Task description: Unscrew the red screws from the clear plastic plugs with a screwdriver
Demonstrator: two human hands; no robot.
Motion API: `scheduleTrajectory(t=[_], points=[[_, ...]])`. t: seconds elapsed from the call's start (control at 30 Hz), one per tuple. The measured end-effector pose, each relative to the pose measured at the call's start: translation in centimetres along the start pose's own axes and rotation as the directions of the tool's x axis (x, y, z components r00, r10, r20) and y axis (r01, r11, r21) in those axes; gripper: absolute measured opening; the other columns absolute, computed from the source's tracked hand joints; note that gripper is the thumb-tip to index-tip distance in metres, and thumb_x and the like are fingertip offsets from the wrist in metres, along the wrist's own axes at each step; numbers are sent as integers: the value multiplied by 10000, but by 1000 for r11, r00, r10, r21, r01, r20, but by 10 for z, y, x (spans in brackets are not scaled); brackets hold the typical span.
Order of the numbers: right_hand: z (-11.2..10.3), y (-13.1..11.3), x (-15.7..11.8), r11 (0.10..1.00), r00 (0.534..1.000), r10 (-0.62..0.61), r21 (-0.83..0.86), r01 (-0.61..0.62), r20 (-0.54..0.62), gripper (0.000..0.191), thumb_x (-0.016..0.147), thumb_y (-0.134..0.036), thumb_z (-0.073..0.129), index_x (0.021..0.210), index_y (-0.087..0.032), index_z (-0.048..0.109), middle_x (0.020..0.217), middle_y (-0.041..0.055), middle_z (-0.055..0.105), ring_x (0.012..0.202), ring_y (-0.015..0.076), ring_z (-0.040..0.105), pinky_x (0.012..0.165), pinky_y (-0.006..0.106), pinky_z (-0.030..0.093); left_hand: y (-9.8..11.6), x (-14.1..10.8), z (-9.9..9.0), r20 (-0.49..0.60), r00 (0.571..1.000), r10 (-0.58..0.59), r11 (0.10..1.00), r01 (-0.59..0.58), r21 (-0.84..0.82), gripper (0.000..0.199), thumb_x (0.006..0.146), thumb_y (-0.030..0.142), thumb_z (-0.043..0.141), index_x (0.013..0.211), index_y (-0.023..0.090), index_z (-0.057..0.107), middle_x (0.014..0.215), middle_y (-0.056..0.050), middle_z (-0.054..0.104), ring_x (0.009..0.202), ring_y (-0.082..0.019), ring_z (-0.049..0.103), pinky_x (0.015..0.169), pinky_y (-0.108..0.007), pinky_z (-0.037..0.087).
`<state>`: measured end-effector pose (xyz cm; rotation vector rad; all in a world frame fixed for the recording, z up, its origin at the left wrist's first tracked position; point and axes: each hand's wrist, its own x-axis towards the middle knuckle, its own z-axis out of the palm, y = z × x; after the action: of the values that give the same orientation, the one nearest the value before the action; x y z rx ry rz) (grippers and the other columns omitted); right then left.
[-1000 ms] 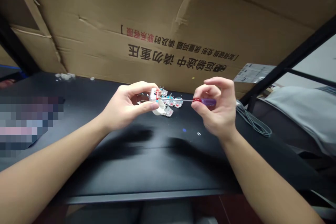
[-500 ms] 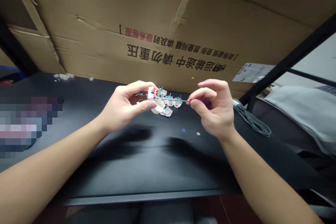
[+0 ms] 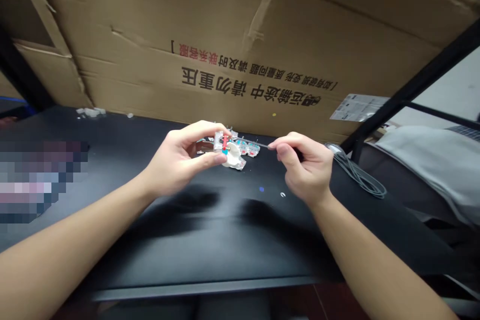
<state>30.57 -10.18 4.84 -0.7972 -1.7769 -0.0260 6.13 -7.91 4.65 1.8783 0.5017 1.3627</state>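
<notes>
- The left hand pinches a small clear plastic part, with red and teal bits inside it, between thumb and fingers; it is held just above the counter, towards the far edge and about midway along it.
- The right hand pinches a screwdriver between thumb and forefinger, with the other fingers curled; its handle is hidden in the grip. The thin shaft points at the plastic part, but whether the tip touches it cannot be told.
- Just beyond the left hand lies a loose heap of similar plastic parts: about four show, one with a white curved piece, and others may be hidden.
- A shaft this thin could slip off the part under pressure and jab the left fingers; a loose pinch could also drop the part into the heap.
- Counted: two hands, one screwdriver, one held part.
- Near the far edge, towards the left, sits a small cluster of clear bits.
- On the counter lie one blue dot and one white ring.
- Right of the hands runs a coiled grey cable.
- A printed cardboard box stands along the far edge.
</notes>
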Motion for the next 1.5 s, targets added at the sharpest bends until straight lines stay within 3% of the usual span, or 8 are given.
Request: scheduleTrajectory(t=[0.53,0.7,0.77,0.9,1.07,1.23,1.3,1.5], points=[[4,0,-3,999,998,36,0,-36,51,196,946,-284,585,813,-208,707,691,6,666,595,132,569,591,281,462,6,-3,4,29,999,-28,1000,28,-2,320,812,375,768,1076,197,737,1079,-65,720,898,-195,696,794,-284,580],[1,-2,0,993,988,116,0,-116,106,202,918,-320,610,808,-191,721,664,4,649,585,129,552,578,270,437,5,-2,-5,58,997,52,972,-64,227,317,834,341,754,1110,188,725,1068,-73,706,918,-199,675,798,-276,559],[-1,-1,3,958,929,268,30,-285,257,299,929,-387,583,778,-172,728,563,-14,568,513,115,483,524,263,386,4,0,-9,125,987,105,920,-144,365,296,846,330,744,1105,186,729,1066,-81,715,930,-201,669,829,-279,544],[0,2,5,784,690,464,105,-612,555,467,903,-516,589,614,-154,646,482,-50,390,446,71,280,460,257,238,1,2,-14,242,958,155,848,-255,465,279,859,303,735,1104,170,734,1063,-103,740,936,-203,680,872,-277,531],[8,0,3,599,597,557,220,-770,578,521,787,-591,700,544,-172,508,498,-69,338,446,49,200,436,245,155,-2,3,-18,295,936,193,811,-322,489,302,890,254,695,1184,189,707,1123,-116,736,994,-211,681,905,-293,535],[7,2,4,423,328,548,83,-902,769,565,793,-650,655,547,-206,406,469,-96,250,424,54,164,404,236,99,-3,6,-26,453,846,282,748,-490,448,341,897,208,679,1238,197,677,1090,-124,745,1005,-226,676,907,-330,533],[6,3,5,523,412,543,89,-848,732,586,801,-639,650,527,-209,360,487,-88,242,446,54,164,416,239,104,0,6,-26,455,856,245,766,-459,450,329,910,210,664,1236,177,673,1096,-129,736,987,-211,675,885,-302,532],[5,-5,3,948,921,318,-83,-307,223,404,877,-421,645,557,-181,584,482,-36,449,455,91,373,479,263,282,4,2,-8,210,976,-62,925,-23,380,264,897,350,677,1074,167,749,1018,-74,747,921,-215,674,859,-294,522]])
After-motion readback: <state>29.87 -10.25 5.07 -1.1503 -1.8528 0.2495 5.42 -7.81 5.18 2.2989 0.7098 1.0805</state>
